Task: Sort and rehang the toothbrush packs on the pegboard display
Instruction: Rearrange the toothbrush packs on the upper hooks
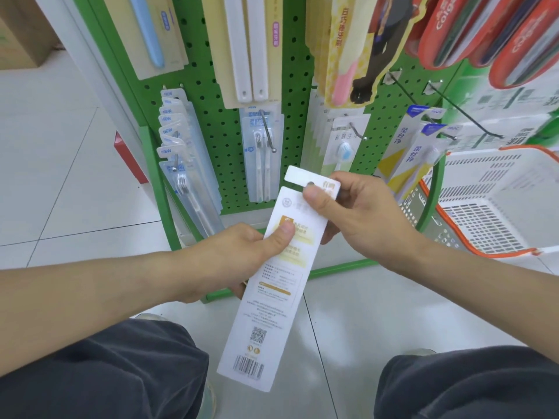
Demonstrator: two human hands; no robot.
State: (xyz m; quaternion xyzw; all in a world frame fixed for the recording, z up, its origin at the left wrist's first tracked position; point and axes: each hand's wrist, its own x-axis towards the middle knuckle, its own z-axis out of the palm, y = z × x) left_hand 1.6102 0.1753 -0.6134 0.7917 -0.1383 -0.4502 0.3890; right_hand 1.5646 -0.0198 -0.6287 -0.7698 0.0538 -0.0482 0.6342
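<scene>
A long white toothbrush pack [266, 300] with a barcode and printed back faces me, held in front of the green pegboard [217, 122]. My left hand [242, 255] grips its left edge with the thumb on the yellow label. My right hand [360, 213] pinches a second pack's white top tab [305, 181] just above the first pack. Several packs hang on the board: clear NEW packs [181, 152] at left, a clear twin pack [261, 155] in the middle, a blue-bristle pack [344, 143] and blue-yellow packs [414, 152] at right.
A white plastic basket [496, 207] with orange trim sits on the floor at right. Two bare black hooks [472, 119] jut from the board above it. Red toothpaste packs [484, 34] hang at top right. A cardboard box [21, 31] stands far left. My knees fill the bottom.
</scene>
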